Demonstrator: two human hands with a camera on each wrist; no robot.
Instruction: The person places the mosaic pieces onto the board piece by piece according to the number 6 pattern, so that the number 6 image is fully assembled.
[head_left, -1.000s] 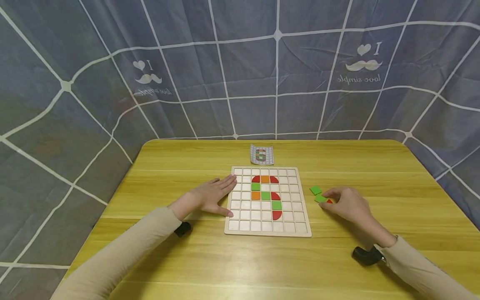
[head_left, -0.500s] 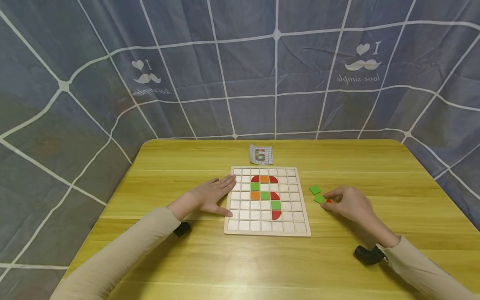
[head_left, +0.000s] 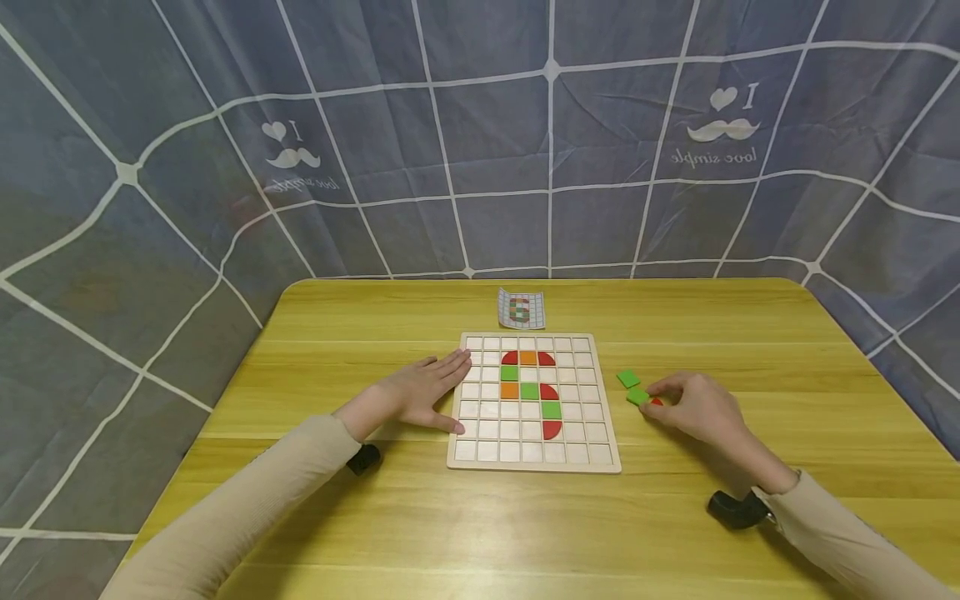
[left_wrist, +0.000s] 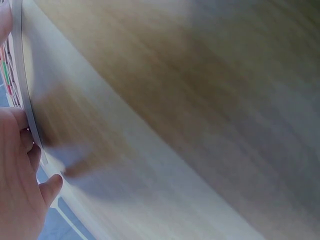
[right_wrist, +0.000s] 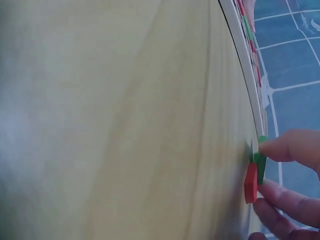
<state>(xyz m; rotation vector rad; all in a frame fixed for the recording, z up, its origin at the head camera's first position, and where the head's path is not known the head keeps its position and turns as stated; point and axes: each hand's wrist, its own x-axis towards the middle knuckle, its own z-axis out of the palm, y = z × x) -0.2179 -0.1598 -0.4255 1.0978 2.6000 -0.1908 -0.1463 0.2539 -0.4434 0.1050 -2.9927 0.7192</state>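
A pale wooden grid board [head_left: 480,451] lies mid-table, with red, orange and green tiles set in some of its squares. My left hand [head_left: 420,392] rests with fingers spread on the board's left edge; in the left wrist view the hand [left_wrist: 20,175] shows beside that edge. Right of the board, my right hand [head_left: 697,408] has thumb and fingertips at a green square tile [head_left: 637,396]. The right wrist view shows them pinching the green tile [right_wrist: 262,162] at its edges, a red tile [right_wrist: 251,182] right beside it. Another green tile [head_left: 628,379] lies just behind.
A small pattern card [head_left: 522,309] stands behind the board, printed with a coloured figure on a grid. Beyond the wooden table [head_left: 360,308] hangs a grey-blue curtain [head_left: 495,150] with white lines. A dark wrist-camera mount [head_left: 737,510] sits under the right wrist.
The right hand shifts very slightly at the green and red tiles, its fingertips drawing a little to the right. The left hand stays on the board's edge.
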